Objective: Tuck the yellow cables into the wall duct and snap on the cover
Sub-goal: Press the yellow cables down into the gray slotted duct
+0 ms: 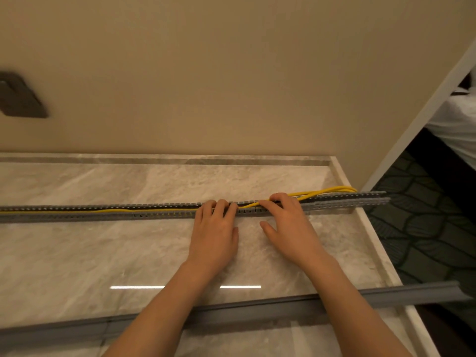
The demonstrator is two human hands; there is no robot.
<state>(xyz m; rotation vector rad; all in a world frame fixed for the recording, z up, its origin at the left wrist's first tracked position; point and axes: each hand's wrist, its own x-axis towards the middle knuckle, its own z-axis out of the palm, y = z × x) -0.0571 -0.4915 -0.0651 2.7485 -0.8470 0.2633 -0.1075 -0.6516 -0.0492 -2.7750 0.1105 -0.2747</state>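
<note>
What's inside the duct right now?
Yellow cables lie in the grey duct left of the hands; to the right they rise out over its far wall. The stretch under the left hand and right hand is covered.

Two hands (pixel 215 228) (pixel 288 225); one duct (pixel 103 214); one cover (pixel 257 308).

Left hand (pixel 213 229), right hand (pixel 287 224) on duct (pixel 77 215), yellow cables (pixel 332 189), cover (pixel 257 307) apart

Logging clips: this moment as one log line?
stage: tucking | left hand: presses duct | right hand: presses yellow cables down | right stretch: outside duct | cover: off, on countertop
</note>
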